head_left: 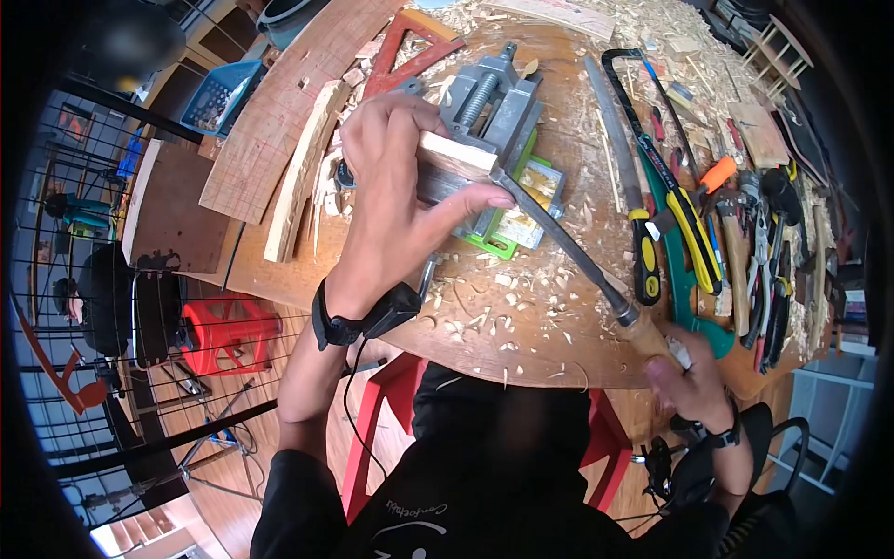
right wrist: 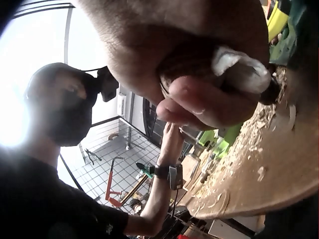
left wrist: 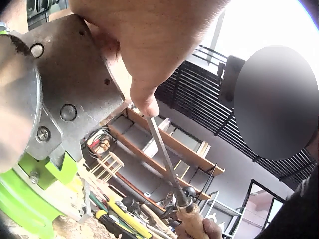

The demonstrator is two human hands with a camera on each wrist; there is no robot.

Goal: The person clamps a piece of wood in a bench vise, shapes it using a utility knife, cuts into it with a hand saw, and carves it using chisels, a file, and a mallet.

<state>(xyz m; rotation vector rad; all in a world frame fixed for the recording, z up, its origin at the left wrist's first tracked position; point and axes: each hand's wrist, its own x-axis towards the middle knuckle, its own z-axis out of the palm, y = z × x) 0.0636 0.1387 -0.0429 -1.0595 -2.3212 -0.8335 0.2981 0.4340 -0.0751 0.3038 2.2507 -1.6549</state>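
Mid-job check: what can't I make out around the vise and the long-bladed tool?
Tip of the blade: left wrist view, covered by the left hand.
Most of the wooden handle: right wrist view, hidden inside the right hand.
Rest of the green piece: left wrist view, cut off by the left edge.

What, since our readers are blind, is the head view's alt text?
A right hand holds a wooden-handled blade, its tip at a wood piece by a vise; the left hand curls over the wood. Shavings and tools litter the workbench.
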